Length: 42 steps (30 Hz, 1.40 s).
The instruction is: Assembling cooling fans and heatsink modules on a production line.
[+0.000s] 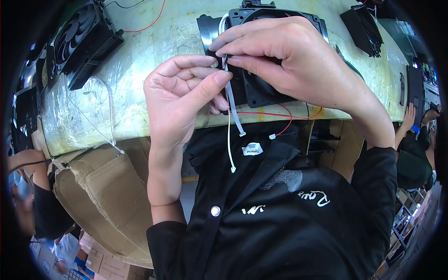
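Over the bench [154, 42]; both hands' [186, 93] cable tie [232, 100] hangs lengthwise down.

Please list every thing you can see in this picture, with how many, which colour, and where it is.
cooling fan: 1, black, at the table's near edge, under both hands
cable ties: 2, white, hanging down from the fingers at the fan
wires: red and black, running from the fan along the table edge
second fan: 1, black, far left on the table
loose cable tie: 1, clear white, left part of the table
table: 1, pale yellow-green, wrapped in plastic film
cardboard box: 1, brown, below the table, left
left hand: pinching the ties
right hand: pinching the ties at the fan
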Each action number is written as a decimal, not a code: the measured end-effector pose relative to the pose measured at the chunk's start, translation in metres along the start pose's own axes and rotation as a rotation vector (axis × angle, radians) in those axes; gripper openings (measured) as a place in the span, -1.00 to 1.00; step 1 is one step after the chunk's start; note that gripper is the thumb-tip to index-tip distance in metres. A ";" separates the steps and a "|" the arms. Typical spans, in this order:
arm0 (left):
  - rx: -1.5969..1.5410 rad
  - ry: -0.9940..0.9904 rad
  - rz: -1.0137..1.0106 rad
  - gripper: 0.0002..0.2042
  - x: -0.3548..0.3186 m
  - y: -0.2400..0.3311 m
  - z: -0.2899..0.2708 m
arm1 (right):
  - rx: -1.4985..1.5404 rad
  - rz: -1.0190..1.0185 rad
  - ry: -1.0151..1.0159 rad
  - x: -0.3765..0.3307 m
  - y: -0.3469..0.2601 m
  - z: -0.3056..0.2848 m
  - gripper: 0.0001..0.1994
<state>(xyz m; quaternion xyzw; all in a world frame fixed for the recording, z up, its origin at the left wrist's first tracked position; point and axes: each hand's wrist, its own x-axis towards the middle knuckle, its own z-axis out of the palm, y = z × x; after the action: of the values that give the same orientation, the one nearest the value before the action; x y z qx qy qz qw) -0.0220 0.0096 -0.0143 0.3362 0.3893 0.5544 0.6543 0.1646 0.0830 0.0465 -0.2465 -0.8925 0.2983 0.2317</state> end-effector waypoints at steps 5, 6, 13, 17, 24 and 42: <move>-0.038 0.000 -0.010 -0.76 0.001 0.000 0.000 | -0.013 0.006 -0.021 0.001 -0.002 -0.002 -0.89; -0.043 -0.001 -0.003 -0.76 0.002 -0.001 0.000 | -0.012 -0.003 -0.025 0.001 -0.002 -0.002 -0.90; 0.088 0.006 0.139 -0.76 0.007 -0.006 -0.003 | 0.109 0.012 -0.064 0.007 0.009 -0.007 -0.91; 0.088 0.007 0.179 -0.74 0.008 -0.011 -0.002 | 0.050 -0.223 -0.029 0.008 0.006 -0.013 -0.90; 0.231 -0.043 0.380 -0.78 0.003 -0.022 -0.002 | 0.043 0.103 -0.035 -0.014 -0.010 -0.003 -0.94; 0.651 0.018 0.701 -0.78 -0.008 -0.035 -0.003 | 0.073 0.097 -0.053 -0.038 -0.023 0.010 -0.93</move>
<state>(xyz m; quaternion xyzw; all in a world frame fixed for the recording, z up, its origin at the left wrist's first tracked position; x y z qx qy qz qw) -0.0091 -0.0041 -0.0446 0.6298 0.4118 0.5937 0.2851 0.1814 0.0408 0.0437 -0.2729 -0.8738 0.3482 0.2019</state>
